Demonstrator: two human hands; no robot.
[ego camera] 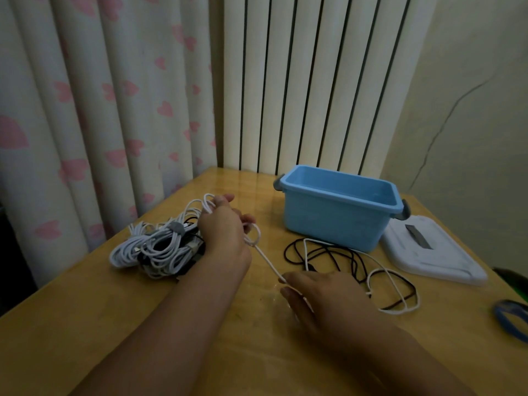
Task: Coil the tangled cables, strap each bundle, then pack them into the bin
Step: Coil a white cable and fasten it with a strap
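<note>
A white cable (267,260) is held between both hands above a wooden table (85,324). Small loops of it are wound around the curled fingers of the left hand (224,224), which is raised over the middle of the table, and a taut stretch runs from there down and to the right into the right hand (320,295). The right hand is seen from the back, low over the near part of the table, with the cable pinched at its fingertips. Beyond the right hand, the rest of the white cable is laid in slack curves on the table, crossed with a loose black cable (328,252). To the left of the left hand, a pile of cables (157,247), mostly white with some dark ones, is heaped on the table, and a grey strap (175,227) is seen on top of it. A blue bin (340,207) with grey side latches is set at the far right of the table, open at the top. Its white lid (428,252) is laid flat just to the right of it. A blue object (511,318) is cut off by the right edge.
</note>
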